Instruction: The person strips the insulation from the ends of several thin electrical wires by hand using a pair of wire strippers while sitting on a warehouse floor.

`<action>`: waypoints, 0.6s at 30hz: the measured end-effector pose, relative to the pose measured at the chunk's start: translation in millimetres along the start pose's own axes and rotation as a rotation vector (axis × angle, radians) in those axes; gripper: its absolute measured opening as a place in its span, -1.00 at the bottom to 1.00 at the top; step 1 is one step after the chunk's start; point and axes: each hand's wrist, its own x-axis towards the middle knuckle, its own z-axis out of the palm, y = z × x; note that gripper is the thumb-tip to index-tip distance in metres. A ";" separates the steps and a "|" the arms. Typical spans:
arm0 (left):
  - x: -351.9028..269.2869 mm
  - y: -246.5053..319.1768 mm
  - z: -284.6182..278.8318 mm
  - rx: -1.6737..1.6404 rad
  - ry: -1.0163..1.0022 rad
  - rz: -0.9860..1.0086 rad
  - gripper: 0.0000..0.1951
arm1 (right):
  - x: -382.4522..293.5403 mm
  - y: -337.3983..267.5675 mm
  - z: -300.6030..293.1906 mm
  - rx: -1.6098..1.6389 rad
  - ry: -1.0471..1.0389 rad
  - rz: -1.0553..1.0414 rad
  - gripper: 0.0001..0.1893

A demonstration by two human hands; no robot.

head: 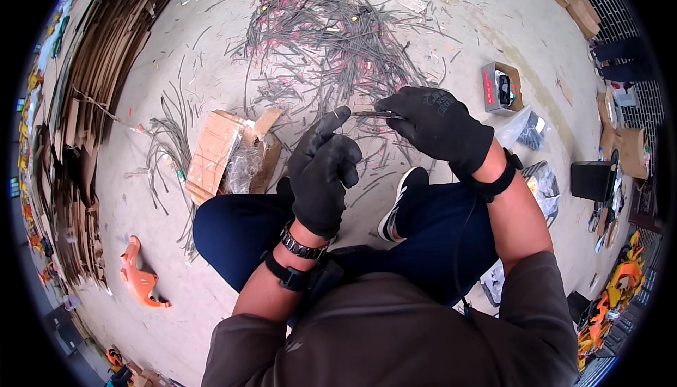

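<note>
Both my hands wear black work gloves and are raised above the floor between my bent knees. My right hand (439, 125) pinches a slim dark piece (370, 114) that has shiny spots near the fingertips. Whether it is cut cable or a narrow tool cannot be made out. The piece points left towards my left hand (325, 167). One digit of that hand is stretched out close to the tip of the piece, and the others are curled apart from it. A fine pale strand (337, 117) crosses the stretched fingertip. Beyond the hands spreads a pile of cut black cables (338, 33) with pink bits.
An opened cardboard box (211, 149) with clear plastic film stands by my left knee, next to loose cables (169, 138). Flattened cardboard (106, 59) is stacked at left, near an orange plastic part (138, 276). At right are a small box (492, 91) and plastic bags (529, 128).
</note>
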 end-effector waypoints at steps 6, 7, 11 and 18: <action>-0.9 4.0 3.9 0.055 -0.071 0.017 -0.51 | 3.7 -11.9 3.3 0.015 -0.061 -0.004 -0.77; -0.9 1.7 3.6 0.060 -0.083 0.041 -0.52 | 4.5 -14.3 2.7 0.006 -0.075 0.002 -0.76; -0.3 1.5 3.3 0.001 -0.126 0.007 -0.51 | 5.2 -19.9 4.1 0.007 -0.104 0.010 -0.75; -2.2 1.9 2.1 0.079 -0.143 -0.041 -0.45 | 3.6 -26.0 6.5 0.044 -0.036 -0.041 -0.75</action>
